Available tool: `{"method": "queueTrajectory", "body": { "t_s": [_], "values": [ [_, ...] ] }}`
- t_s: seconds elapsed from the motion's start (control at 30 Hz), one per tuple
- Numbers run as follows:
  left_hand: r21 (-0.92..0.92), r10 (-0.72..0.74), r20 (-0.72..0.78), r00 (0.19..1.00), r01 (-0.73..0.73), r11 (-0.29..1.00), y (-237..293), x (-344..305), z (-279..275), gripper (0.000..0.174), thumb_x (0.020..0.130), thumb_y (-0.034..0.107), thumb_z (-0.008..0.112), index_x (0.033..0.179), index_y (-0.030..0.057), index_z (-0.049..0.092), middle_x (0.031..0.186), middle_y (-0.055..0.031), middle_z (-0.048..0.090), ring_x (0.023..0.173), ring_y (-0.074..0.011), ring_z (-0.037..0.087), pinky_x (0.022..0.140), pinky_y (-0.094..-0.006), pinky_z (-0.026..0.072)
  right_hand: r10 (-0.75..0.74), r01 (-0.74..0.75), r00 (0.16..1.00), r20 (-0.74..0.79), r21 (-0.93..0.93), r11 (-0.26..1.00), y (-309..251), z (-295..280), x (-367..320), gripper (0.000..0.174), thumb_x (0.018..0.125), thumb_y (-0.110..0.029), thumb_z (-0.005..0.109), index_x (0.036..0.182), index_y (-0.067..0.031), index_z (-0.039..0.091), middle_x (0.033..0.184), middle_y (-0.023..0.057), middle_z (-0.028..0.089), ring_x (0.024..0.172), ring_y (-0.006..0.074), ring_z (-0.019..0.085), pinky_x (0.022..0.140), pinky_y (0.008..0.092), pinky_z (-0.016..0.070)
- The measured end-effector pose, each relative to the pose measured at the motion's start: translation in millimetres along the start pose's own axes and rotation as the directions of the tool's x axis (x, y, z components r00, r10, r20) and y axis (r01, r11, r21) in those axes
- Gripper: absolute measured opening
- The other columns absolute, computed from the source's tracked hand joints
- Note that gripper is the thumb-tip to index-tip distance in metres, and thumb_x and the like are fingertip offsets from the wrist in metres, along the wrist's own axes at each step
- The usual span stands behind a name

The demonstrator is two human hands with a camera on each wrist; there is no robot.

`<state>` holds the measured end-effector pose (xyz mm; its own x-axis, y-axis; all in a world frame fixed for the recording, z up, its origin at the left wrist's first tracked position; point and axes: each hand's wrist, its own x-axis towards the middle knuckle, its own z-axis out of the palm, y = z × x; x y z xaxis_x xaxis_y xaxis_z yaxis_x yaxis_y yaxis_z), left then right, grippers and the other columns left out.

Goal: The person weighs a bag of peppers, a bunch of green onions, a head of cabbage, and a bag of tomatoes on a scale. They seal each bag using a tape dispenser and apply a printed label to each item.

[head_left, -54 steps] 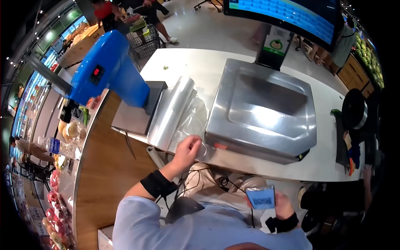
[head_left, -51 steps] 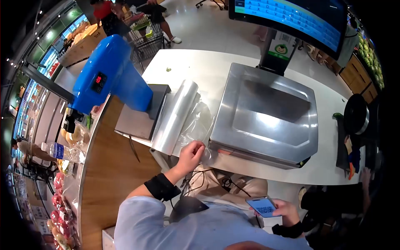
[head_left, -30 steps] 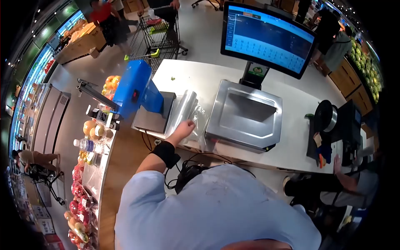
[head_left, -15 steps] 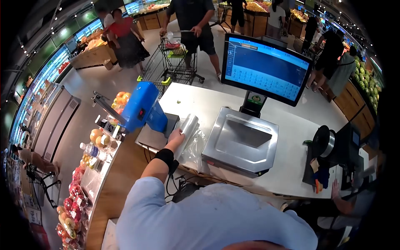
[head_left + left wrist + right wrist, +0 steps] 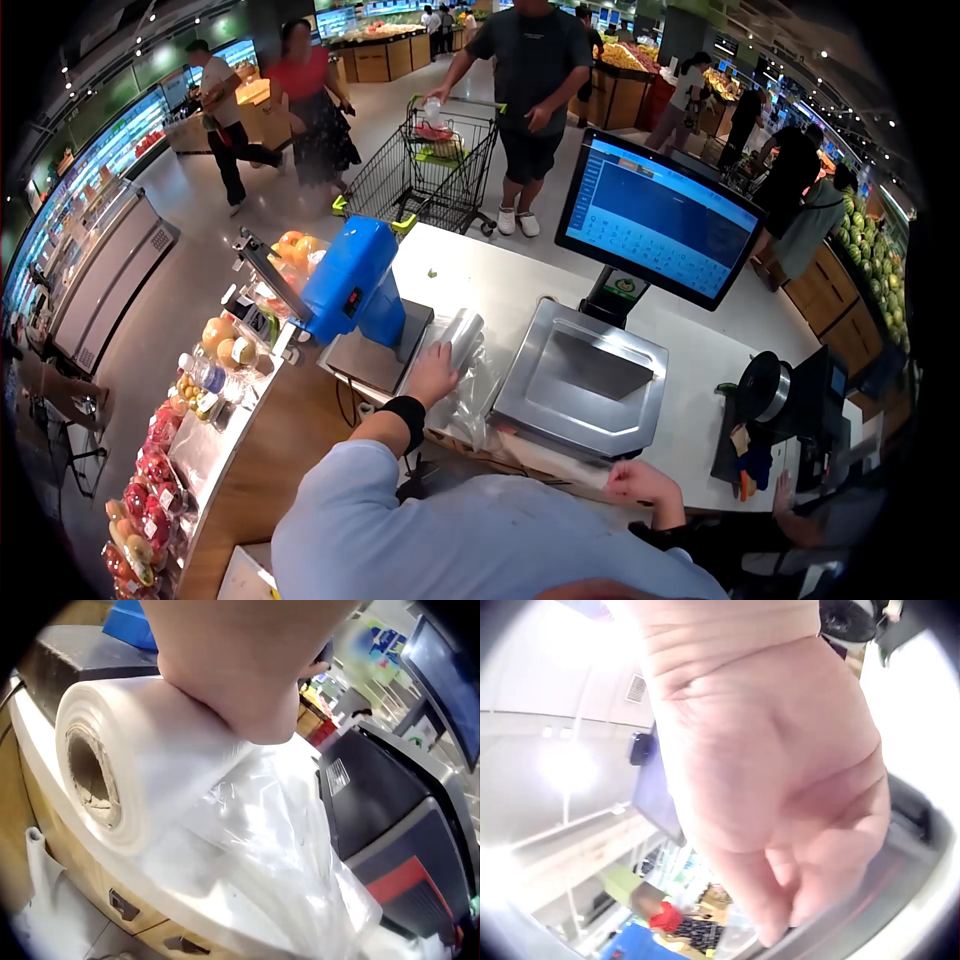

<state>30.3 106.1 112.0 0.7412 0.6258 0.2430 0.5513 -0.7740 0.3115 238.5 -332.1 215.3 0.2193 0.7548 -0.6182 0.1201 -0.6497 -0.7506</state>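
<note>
My left hand rests on a roll of clear plastic bags on the white counter, its fingers lying across the top. In the left wrist view the roll's cardboard core shows, and loose crumpled film trails toward the scale. My right hand is at the counter's front edge, just below the scale's lower right corner. Its fingers are loosely curled, with nothing visible between them in the right wrist view. The steel weighing scale stands right of the roll, under a touchscreen monitor.
A blue device on a dark base stands left of the roll. Packed fruit and a water bottle line the left shelf. A black reel sits at the right. Beyond the counter are a shopping cart and several people.
My left hand has moved from the loose film onto the roll. The right hand, which held a phone, left view and is back without it. The head view has tilted upward.
</note>
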Motion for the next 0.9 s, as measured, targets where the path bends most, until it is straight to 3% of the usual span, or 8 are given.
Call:
{"method": "queueTrajectory", "body": {
  "t_s": [0.03,0.1,0.17,0.23,0.43,0.6,0.7,0.9],
  "values": [
    [-0.011,-0.004,0.003,1.0,0.004,1.0,-2,1,1,0.056,0.076,0.027,0.063,0.124,0.0036,0.045,0.115,-0.0158,0.05,0.108,-0.0333,0.05,0.09,-0.0435,0.0431,-0.102,0.102,0.995,-0.009,0.006,0.995,-37,6,6,0.007,0.085,-0.011,0.065,0.081,-0.005,0.063,0.069,0.0004,0.061,0.061,0.0068,0.056,0.055,0.0217,0.0445],
    [-0.017,-0.031,0.045,0.999,0.031,0.999,-6,3,2,0.058,0.076,0.027,0.062,0.125,0.0031,0.044,0.118,-0.0159,0.049,0.108,-0.0329,0.05,0.089,-0.0437,0.0439,-0.179,0.179,0.983,-0.024,-0.014,0.984,-94,17,23,0.013,0.088,-0.014,0.061,0.082,-0.0035,0.063,0.069,-0.0001,0.061,0.06,0.0062,0.055,0.053,0.0215,0.0433],
    [-0.042,-0.008,0.026,1.0,0.009,0.999,-21,5,9,0.054,0.077,0.027,0.062,0.122,0.0027,0.045,0.114,-0.0164,0.05,0.105,-0.0331,0.052,0.085,-0.0439,0.0447,-0.357,0.368,0.925,-0.128,0.072,0.927,-136,28,76,0.02,0.091,-0.018,0.057,0.081,-0.002,0.063,0.069,0.0,0.061,0.059,0.0068,0.054,0.054,0.0208,0.0442],
    [-0.056,0.013,-0.007,1.0,-0.014,0.998,-26,6,11,0.051,0.078,0.027,0.062,0.119,0.0023,0.045,0.111,-0.0169,0.051,0.102,-0.0332,0.053,0.081,-0.0441,0.0455,-0.403,0.421,0.897,-0.18,0.079,0.903,-182,42,97,0.022,0.094,-0.019,0.053,0.087,-0.0009,0.065,0.069,0.0002,0.061,0.059,0.006,0.053,0.053,0.02,0.0434],
    [-0.025,0.036,-0.021,0.999,-0.037,0.999,-22,4,5,0.057,0.078,0.027,0.062,0.125,0.0003,0.043,0.119,-0.0191,0.049,0.107,-0.0341,0.051,0.086,-0.0442,0.046,-0.455,0.505,0.854,-0.252,0.186,0.843,-276,71,172,0.021,0.093,-0.019,0.054,0.093,-0.001,0.064,0.075,0.0011,0.062,0.06,0.0057,0.055,0.053,0.0186,0.0434],
    [-0.121,0.011,0.014,1.0,-0.009,0.993,-28,4,4,0.058,0.076,0.025,0.064,0.125,0.0004,0.044,0.117,-0.0193,0.049,0.107,-0.0351,0.051,0.088,-0.0428,0.0452,-0.486,0.556,0.796,-0.36,0.122,0.822,-337,77,232,0.025,0.089,-0.027,0.06,0.096,-0.0032,0.063,0.079,0.0014,0.061,0.062,0.0077,0.056,0.053,0.0211,0.0446],
    [-0.089,0.003,0.002,1.0,-0.003,0.996,-24,3,4,0.062,0.074,0.027,0.065,0.128,0.0021,0.045,0.116,-0.0152,0.05,0.104,-0.0311,0.051,0.086,-0.0408,0.0459,-0.486,0.565,0.773,-0.408,0.094,0.82,-365,71,258,0.027,0.087,-0.03,0.062,0.095,-0.0044,0.062,0.082,0.0007,0.061,0.065,0.009,0.057,0.055,0.0234,0.0458],
    [-0.125,-0.023,0.003,1.0,0.023,0.992,-24,2,2,0.057,0.077,0.024,0.064,0.126,0.0007,0.045,0.118,-0.0179,0.049,0.108,-0.0352,0.05,0.089,-0.0422,0.0445,-0.449,0.578,0.723,-0.524,0.104,0.809,-387,73,281,0.027,0.086,-0.029,0.063,0.097,-0.0039,0.062,0.082,0.0005,0.061,0.065,0.0097,0.058,0.055,0.0238,0.0462]
  ]
}}
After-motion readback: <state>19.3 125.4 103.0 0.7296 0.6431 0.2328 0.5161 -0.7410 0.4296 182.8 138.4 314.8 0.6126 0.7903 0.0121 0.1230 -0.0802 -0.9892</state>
